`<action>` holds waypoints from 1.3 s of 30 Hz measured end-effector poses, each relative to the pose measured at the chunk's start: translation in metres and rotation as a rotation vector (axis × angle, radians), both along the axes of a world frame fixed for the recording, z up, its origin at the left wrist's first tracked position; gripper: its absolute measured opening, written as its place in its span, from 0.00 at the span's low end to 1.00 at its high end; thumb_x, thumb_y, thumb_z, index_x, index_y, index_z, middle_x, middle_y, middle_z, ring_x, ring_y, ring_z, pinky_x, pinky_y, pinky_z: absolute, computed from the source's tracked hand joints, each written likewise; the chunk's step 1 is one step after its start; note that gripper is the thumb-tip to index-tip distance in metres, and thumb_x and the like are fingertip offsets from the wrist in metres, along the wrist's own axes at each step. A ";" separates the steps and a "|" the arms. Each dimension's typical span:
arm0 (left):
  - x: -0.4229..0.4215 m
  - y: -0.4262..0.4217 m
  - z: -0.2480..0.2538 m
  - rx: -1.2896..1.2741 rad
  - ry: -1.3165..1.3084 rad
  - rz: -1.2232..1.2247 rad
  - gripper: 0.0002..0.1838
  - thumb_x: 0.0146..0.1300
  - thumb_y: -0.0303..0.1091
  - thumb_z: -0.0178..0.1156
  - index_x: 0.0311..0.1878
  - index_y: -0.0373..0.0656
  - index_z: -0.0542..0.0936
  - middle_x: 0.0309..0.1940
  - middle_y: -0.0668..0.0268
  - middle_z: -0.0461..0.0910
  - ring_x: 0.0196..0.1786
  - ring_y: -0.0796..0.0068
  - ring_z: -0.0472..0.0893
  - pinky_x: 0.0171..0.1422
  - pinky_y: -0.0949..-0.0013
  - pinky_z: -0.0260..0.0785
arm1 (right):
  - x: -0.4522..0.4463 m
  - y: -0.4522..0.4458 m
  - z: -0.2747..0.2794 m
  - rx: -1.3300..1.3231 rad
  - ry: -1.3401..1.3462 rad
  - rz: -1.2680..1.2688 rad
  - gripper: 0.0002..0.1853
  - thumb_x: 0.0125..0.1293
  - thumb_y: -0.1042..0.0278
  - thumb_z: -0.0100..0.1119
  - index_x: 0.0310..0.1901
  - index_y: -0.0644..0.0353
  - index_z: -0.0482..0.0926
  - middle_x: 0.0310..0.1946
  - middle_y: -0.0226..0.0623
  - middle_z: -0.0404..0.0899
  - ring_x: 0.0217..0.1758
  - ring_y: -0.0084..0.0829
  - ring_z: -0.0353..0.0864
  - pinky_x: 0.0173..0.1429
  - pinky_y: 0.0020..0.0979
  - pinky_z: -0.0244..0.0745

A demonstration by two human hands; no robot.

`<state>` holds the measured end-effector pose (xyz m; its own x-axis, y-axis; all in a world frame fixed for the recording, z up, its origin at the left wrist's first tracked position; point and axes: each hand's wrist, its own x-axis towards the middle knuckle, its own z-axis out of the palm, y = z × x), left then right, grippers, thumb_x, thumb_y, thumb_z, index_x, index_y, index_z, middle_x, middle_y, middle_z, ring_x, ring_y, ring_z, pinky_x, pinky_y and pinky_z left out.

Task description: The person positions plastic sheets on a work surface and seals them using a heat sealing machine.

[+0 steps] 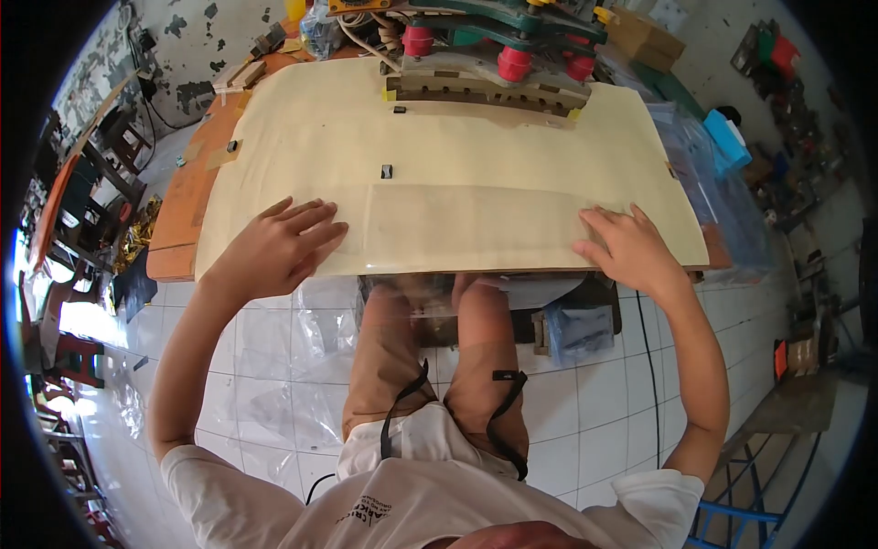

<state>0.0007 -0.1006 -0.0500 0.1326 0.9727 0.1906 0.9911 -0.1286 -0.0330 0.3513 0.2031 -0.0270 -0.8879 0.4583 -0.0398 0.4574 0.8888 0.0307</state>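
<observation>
A clear plastic sheet (476, 224) lies flat along the front of the cream-coloured board (302, 119) on the table. Its front part seems to hang over the edge above my knees. My left hand (288, 242) rests with fingers stretched out at the sheet's left end. On the right end lies my right hand (626, 245), fingers and thumb apart. Neither hand is closed round anything. A small dark block (387, 171) stands on the board just behind the sheet, and another dark piece (400, 110) sits farther back.
At the back of the board stands a green machine (512, 32) with red mounts (514, 64) and a long, curved-looking bar (485, 94). Clear plastic (704, 174) and a blue item (727, 142) lie to the right. A cardboard box (645, 38) is behind. Plastic bags (270, 403) lie on the tiled floor.
</observation>
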 end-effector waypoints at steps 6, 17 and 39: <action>0.006 0.001 -0.001 0.036 0.002 0.073 0.25 0.52 0.24 0.61 0.58 0.42 0.78 0.58 0.55 0.78 0.62 0.54 0.77 0.66 0.55 0.70 | 0.001 -0.005 -0.012 0.242 -0.004 0.169 0.21 0.69 0.58 0.54 0.56 0.65 0.74 0.53 0.56 0.78 0.58 0.49 0.78 0.71 0.55 0.61; -0.004 0.004 0.008 0.044 0.037 0.493 0.14 0.57 0.23 0.57 0.45 0.44 0.85 0.44 0.59 0.85 0.43 0.59 0.85 0.47 0.59 0.78 | -0.008 0.017 0.006 0.534 0.229 -0.152 0.05 0.56 0.70 0.60 0.29 0.60 0.84 0.21 0.45 0.81 0.26 0.47 0.83 0.41 0.45 0.78; -0.131 -0.039 0.044 0.140 -0.590 0.662 0.06 0.56 0.25 0.68 0.33 0.31 0.83 0.23 0.62 0.81 0.28 0.77 0.81 0.36 0.71 0.72 | 0.117 0.165 0.024 0.082 0.512 -0.717 0.12 0.59 0.64 0.70 0.35 0.65 0.83 0.25 0.38 0.84 0.28 0.29 0.83 0.34 0.31 0.75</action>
